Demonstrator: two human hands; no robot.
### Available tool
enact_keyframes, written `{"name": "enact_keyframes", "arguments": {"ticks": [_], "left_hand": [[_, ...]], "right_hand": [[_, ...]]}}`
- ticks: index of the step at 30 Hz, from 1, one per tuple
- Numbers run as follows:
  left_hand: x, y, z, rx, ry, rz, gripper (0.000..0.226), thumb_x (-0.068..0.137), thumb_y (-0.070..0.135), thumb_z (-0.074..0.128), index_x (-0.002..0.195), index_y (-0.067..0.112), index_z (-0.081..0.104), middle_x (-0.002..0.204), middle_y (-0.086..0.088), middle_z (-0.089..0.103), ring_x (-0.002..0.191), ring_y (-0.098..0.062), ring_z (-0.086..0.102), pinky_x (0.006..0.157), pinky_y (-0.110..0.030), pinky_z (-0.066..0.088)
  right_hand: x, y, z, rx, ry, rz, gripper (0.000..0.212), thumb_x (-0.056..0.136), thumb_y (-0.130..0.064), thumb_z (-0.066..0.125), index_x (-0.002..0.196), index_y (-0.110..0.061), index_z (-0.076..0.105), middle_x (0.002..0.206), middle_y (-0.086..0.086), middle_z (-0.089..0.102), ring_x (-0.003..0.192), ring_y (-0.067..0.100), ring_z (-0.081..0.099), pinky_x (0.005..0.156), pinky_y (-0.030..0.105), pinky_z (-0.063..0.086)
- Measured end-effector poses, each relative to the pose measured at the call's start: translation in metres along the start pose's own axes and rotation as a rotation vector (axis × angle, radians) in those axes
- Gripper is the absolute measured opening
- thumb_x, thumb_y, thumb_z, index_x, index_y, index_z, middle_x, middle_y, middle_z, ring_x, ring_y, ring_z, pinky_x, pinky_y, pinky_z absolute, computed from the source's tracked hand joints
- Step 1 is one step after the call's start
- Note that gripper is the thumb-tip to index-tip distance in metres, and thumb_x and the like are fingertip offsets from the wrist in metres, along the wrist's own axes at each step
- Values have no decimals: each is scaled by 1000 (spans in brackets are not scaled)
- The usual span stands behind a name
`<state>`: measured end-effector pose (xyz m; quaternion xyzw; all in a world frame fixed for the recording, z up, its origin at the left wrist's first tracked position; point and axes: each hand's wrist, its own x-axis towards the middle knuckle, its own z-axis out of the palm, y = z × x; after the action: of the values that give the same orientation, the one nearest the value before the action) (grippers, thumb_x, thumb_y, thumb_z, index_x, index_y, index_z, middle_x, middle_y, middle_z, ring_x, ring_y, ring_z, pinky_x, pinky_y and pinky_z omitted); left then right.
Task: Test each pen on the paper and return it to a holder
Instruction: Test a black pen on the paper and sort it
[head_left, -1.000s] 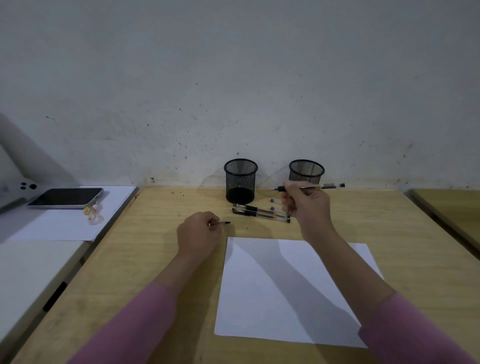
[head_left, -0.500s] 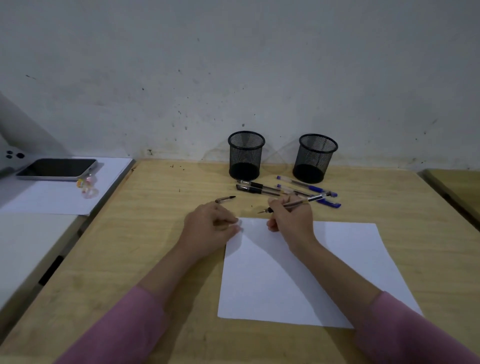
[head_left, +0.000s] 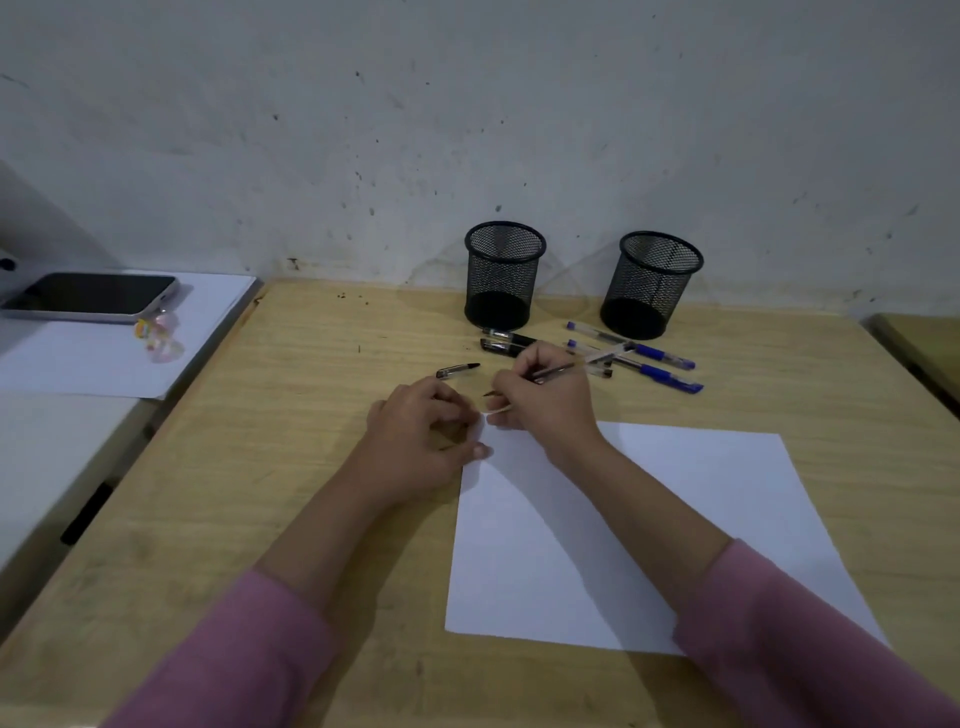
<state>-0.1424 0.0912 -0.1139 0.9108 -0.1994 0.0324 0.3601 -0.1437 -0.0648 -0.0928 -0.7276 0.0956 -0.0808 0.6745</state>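
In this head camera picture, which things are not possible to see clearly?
- Pen tip: head view, hidden behind the right hand, so contact with the paper is unclear.
- Any mark on the paper: none can be made out.
- Black pens by the left holder: partly covered by the right hand.

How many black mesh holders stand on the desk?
2. The left holder stands near the wall behind the black pens; the right holder stands beside it, behind the blue pens. Both look empty.

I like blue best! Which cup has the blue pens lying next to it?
The right holder. The blue pens lie on the table just in front of it, while the left holder has only black pens at its foot.
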Motion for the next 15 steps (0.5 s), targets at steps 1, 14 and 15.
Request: {"name": "enact_keyframes", "arguments": {"ticks": [1, 14, 15], "left_hand": [[-1, -1, -1, 1, 8, -5, 40, 63, 50, 75, 94, 26, 72, 99, 15, 57, 100, -13, 53, 91, -49, 44], [-1, 3, -22, 181, -158, 13, 61, 53, 68, 73, 105, 38, 66, 111, 19, 48, 107, -4, 39, 88, -33, 19], [-1, 3, -23, 185, -163, 18, 63, 50, 70, 72, 105, 38, 67, 111, 19, 49, 107, -4, 40, 88, -33, 20]], "right_hand": [[0, 2, 4, -3, 8, -7, 28, 79, 2, 66, 64, -12, 47, 56, 12, 59, 49, 19, 65, 50, 31, 57], [1, 6, 4, -68, -7, -46, 31, 81, -4, 70, 62, -9, 46, 49, 11, 58, 47, 20, 68, 43, 28, 54], [2, 5, 4, -65, -20, -38, 31, 81, -4, 70, 61, -10, 46, 49, 10, 59, 48, 21, 68, 44, 29, 54]]}}
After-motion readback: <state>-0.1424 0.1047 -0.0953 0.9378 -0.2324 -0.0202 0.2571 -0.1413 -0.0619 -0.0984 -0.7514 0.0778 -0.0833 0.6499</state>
